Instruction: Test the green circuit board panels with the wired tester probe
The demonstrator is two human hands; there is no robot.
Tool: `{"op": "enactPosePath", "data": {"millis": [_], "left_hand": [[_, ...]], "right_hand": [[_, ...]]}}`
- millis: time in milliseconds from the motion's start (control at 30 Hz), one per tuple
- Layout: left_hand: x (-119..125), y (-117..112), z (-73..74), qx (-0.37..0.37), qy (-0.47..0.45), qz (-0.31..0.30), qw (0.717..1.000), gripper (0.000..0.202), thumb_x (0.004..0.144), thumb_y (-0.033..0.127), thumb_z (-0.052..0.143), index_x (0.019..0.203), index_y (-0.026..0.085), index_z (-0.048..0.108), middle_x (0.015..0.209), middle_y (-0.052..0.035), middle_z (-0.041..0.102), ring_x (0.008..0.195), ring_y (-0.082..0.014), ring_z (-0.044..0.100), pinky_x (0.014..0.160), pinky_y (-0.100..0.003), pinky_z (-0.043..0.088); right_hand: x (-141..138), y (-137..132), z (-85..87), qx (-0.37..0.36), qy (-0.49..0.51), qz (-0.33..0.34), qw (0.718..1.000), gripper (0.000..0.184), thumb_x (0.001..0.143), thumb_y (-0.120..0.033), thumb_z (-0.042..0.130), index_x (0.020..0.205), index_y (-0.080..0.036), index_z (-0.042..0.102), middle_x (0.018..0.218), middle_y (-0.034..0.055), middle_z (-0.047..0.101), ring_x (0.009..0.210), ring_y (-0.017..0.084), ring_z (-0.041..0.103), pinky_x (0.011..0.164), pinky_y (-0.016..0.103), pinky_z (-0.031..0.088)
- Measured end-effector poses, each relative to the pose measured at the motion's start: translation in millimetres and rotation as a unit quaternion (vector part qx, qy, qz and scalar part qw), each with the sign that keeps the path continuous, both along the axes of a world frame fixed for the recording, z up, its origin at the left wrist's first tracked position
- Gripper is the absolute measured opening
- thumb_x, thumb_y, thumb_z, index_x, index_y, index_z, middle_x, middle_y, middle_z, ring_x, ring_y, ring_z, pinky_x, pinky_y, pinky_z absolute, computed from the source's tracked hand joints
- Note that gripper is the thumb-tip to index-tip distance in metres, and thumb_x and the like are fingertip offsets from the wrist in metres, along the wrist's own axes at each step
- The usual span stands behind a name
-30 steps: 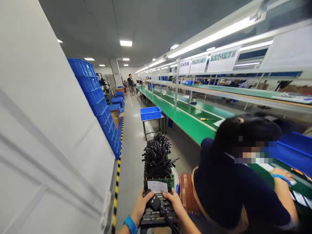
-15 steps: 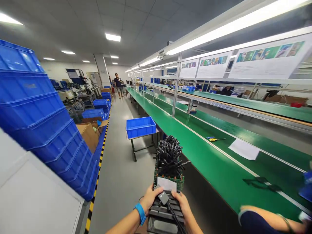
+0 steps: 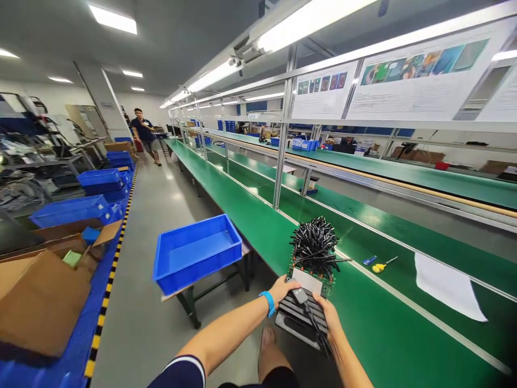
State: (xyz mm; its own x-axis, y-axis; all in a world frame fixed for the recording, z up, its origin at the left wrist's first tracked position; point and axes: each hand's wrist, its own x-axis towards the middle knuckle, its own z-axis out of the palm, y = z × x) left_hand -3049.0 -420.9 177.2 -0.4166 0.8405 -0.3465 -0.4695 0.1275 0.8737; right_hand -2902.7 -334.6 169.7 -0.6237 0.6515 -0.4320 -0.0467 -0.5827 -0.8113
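A blue bin (image 3: 197, 252), a green bench top (image 3: 375, 323), black cables (image 3: 315, 245), a yellow-and-black striped floor line (image 3: 105, 285).

I hold the tray (image 3: 297, 320) between my left hand (image 3: 283, 288) and right hand (image 3: 329, 318), at the near edge of the surface (image 3: 363, 323). A cable bundle (image 3: 315, 248) sits on the tray's far end. A bin (image 3: 197, 253) on a stand (image 3: 189, 299) is to the left. On the surface to the right, a screwdriver (image 3: 382, 265) lies left of a paper sheet (image 3: 448, 285).
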Motion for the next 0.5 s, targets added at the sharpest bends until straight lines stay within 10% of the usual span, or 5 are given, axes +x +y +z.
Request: {"op": "enactPosePath", "data": {"millis": [300,500], "left_hand": [[-219,202,-47.6,0.002,0.019,-0.050,0.999,0.022,0.089,0.029,0.057,0.101,0.011,0.058,0.092,-0.0044,0.062,0.080,-0.0144,0.061,0.076,-0.034,0.051],[-334,273,-68.3,-0.051,0.022,-0.060,0.997,0.019,0.086,0.024,0.060,0.100,0.011,0.059,0.094,-0.0041,0.064,0.084,-0.0157,0.062,0.085,-0.037,0.048]], "right_hand": [[-217,183,-40.9,0.011,-0.001,-0.057,0.998,0.049,0.046,-0.044,0.080,0.078,-0.010,0.067,0.066,0.0091,0.070,0.072,0.031,0.068,0.065,0.037,0.055],[-331,255,-66.8,-0.037,-0.001,-0.069,0.997,0.054,0.044,-0.047,0.082,0.081,-0.011,0.066,0.071,0.0088,0.071,0.085,0.032,0.067,0.071,0.036,0.054]]}}
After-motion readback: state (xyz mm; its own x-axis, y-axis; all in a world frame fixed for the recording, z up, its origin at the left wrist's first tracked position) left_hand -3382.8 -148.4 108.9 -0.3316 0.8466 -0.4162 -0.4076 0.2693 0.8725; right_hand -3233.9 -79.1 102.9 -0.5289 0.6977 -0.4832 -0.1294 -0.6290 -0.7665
